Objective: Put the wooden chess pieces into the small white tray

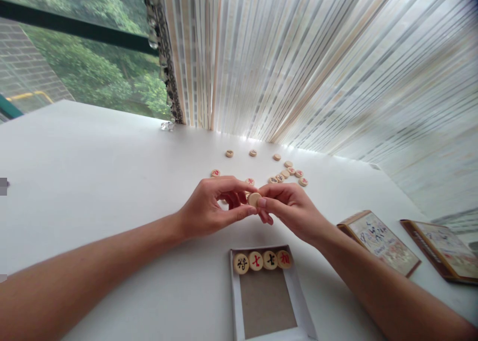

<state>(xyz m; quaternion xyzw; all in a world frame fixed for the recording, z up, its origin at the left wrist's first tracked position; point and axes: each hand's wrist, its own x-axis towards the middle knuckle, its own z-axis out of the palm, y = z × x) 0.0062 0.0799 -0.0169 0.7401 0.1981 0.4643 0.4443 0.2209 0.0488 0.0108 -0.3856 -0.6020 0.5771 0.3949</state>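
Wooden xiangqi disc [254, 199] is what I have in hand, pinched between the fingertips of my left hand [211, 206] and right hand [291, 212], both clamped on it above the white table [93, 167]. Just below, a white cardboard tray [236, 301] holds four xiangqi pieces [269, 260] in a row along its far wall; its brown floor lies open toward me. Loose pieces [285, 173] lie scattered beyond my hands, short of the strip curtain [298, 72]. Two printed boxes [379, 244] sit rightward, near the table's edge.
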